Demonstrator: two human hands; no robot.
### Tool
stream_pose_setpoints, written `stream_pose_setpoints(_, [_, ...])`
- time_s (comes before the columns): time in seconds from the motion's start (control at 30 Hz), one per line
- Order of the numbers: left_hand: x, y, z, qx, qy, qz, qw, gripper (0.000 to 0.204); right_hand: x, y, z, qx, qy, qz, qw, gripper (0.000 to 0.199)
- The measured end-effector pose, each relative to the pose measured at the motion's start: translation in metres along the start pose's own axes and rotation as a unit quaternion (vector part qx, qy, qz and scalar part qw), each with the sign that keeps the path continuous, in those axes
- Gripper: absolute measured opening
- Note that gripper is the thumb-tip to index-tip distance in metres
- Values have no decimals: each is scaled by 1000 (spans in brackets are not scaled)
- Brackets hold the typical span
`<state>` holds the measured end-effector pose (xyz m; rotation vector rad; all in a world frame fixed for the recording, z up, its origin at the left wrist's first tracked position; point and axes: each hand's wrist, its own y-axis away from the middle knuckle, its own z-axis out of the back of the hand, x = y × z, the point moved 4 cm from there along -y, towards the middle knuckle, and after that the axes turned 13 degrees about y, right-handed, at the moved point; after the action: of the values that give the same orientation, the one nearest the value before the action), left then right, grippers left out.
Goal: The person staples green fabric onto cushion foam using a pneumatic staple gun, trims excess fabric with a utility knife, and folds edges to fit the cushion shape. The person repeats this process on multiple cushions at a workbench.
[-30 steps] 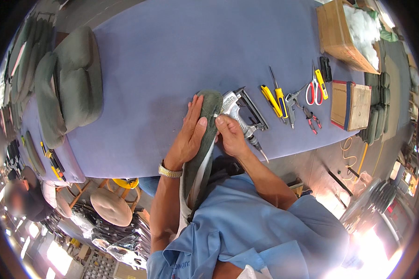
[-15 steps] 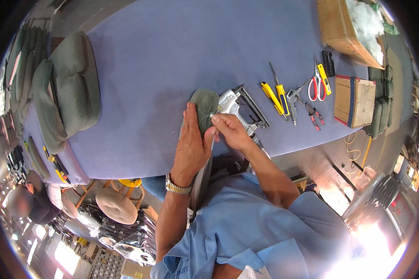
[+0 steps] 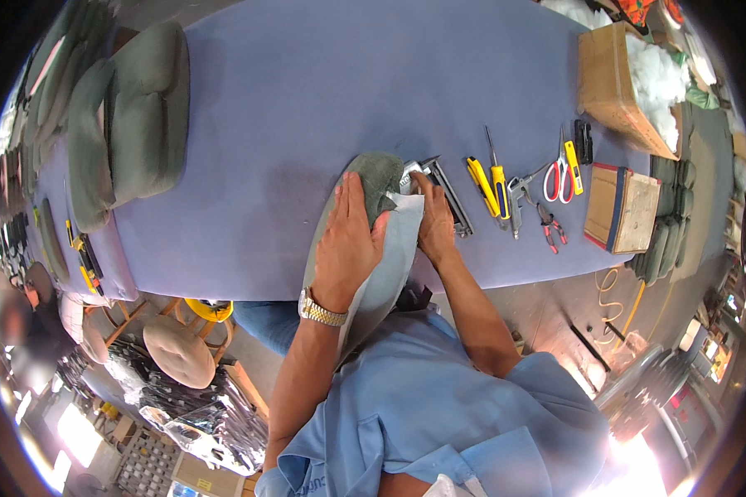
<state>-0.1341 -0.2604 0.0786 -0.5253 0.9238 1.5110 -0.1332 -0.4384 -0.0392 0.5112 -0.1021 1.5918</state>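
Observation:
A long cushion-like piece covered in dark green fabric (image 3: 376, 172) stands on the table edge against my body. A pale grey fabric flap (image 3: 396, 242) lies spread along its right side. My left hand (image 3: 348, 240) rests flat on the piece, fingers stretched together and thumb apart toward the flap. Just right of the flap, my right hand (image 3: 436, 219) curls its fingers round the handle area of a silver and black staple gun (image 3: 450, 197), which lies on the table. The hand and the flap hide much of the gun's handle.
To the right lie yellow cutters (image 3: 482, 184), a yellow screwdriver (image 3: 500, 186), an air blow gun (image 3: 516, 203), red-handled scissors (image 3: 559, 178) and pliers (image 3: 549, 225). Beyond are a box of white stuffing (image 3: 605, 79) and a smaller carton (image 3: 620, 211). Green cushions (image 3: 149, 116) stand at the left.
My right hand has let go of the fabric edge and moved right onto the staple gun. The pale flap now lies wider. My left hand stays on the piece; the view has shifted slightly.

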Motion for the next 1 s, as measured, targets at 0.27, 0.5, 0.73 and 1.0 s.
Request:
stream_pose_setpoints(0.27, [-7, 0, 4, -16, -12, 18, 1000, 73, -17, -12, 120, 12, -159, -75, 984, 80])
stream_pose_setpoints(0.5, [-9, 2, -1, -17, -33, 28, 999, 72, 30, 4, 206, 13, -224, 217, 950, 66])
stream_pose_setpoints(0.73, [-9, 0, 0, 6, -28, 45, 999, 75, 30, 8, 155, 112, -310, 183, 926, 75])
stream_pose_setpoints(1.0, [-9, 1, -1, 8, -17, 49, 999, 78, 23, -1, 139, 165, -319, 163, 919, 75])
